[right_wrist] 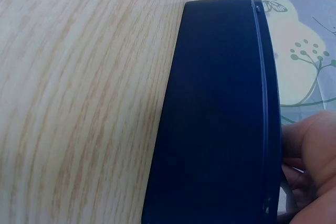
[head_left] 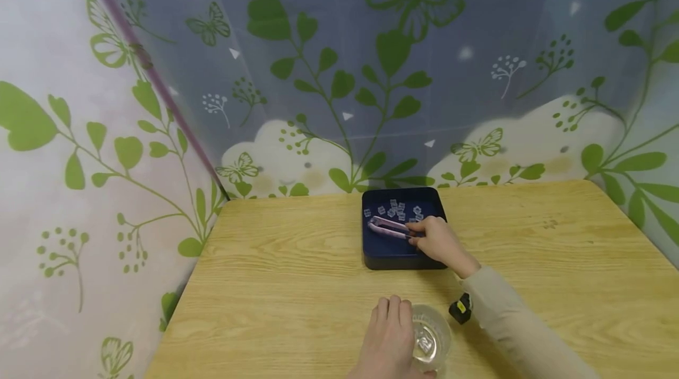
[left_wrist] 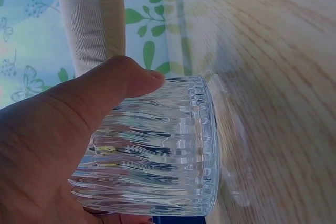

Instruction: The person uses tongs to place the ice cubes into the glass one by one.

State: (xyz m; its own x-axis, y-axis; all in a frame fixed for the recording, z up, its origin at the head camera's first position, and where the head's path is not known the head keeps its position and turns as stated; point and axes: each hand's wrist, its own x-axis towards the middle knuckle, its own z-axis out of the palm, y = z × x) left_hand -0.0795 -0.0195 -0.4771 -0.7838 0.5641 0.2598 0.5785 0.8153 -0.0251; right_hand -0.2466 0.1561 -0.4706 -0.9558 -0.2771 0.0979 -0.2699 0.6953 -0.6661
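My right hand (head_left: 439,240) pinches the handle end of pale pink tongs (head_left: 389,231) over a dark blue tray (head_left: 382,252). Small clear cubes (head_left: 394,209) lie scattered in the tray's far half. The tongs' tips reach toward its left side; whether a cube sits between them I cannot tell. Nearer to me, my left hand (head_left: 389,332) grips a clear ribbed glass (left_wrist: 152,150) standing on the table, the thumb over its upper side in the left wrist view. Something clear shows at the bottom of the glass. In the right wrist view the tray wall (right_wrist: 215,114) hides most of the tongs.
A small black object with a yellow patch (head_left: 460,309) lies beside my right sleeve (head_left: 509,320), partly covered by it. The wooden table (head_left: 276,284) ends at a patterned curtain (head_left: 318,72) behind the tray, with another patterned wall (head_left: 79,190) on the left.
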